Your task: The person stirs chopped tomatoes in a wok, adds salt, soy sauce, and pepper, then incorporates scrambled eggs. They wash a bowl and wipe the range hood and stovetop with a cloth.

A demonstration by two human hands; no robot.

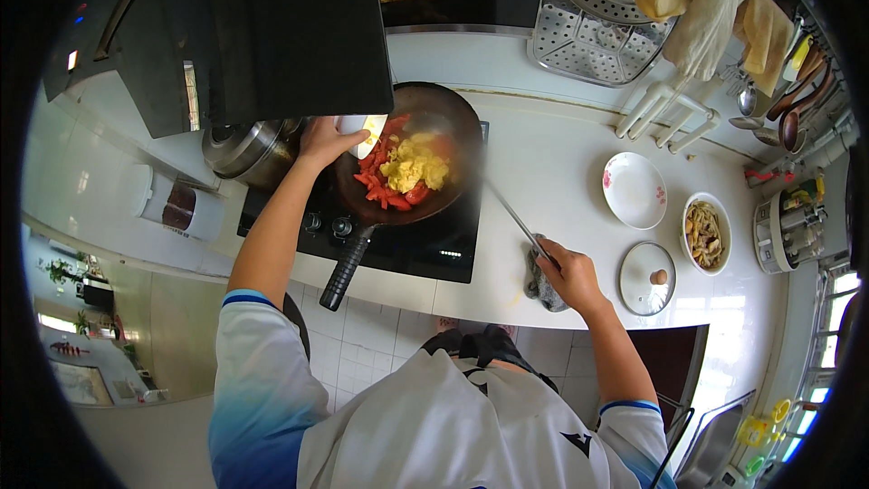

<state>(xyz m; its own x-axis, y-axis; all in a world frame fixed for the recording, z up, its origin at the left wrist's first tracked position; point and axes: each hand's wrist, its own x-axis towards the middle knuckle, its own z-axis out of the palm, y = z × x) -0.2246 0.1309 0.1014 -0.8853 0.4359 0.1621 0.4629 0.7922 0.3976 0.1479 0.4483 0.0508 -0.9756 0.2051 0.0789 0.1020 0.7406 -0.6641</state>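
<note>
My left hand (330, 145) grips a white bowl (362, 136), tilted over the left rim of a dark wok (442, 212). Yellow bits cling to the bowl's inside. In the wok, a mound of cooked scrambled egg (414, 164) lies on red tomato pieces (375, 170). My right hand (570, 276) is closed around the handle of a long metal cooking utensil (508, 206), held out to the right of the wok. Its head is hard to make out near the wok's right rim. Below that hand a grey cloth (543, 283) rests on the counter.
The wok sits on a black glass cooktop (453, 255), its handle (345, 272) pointing toward me. A steel pot (251, 149) stands left, under the dark range hood (271, 34). Rightward are a floral plate (635, 190), a bowl of cooked food (706, 234) and a glass lid (647, 278).
</note>
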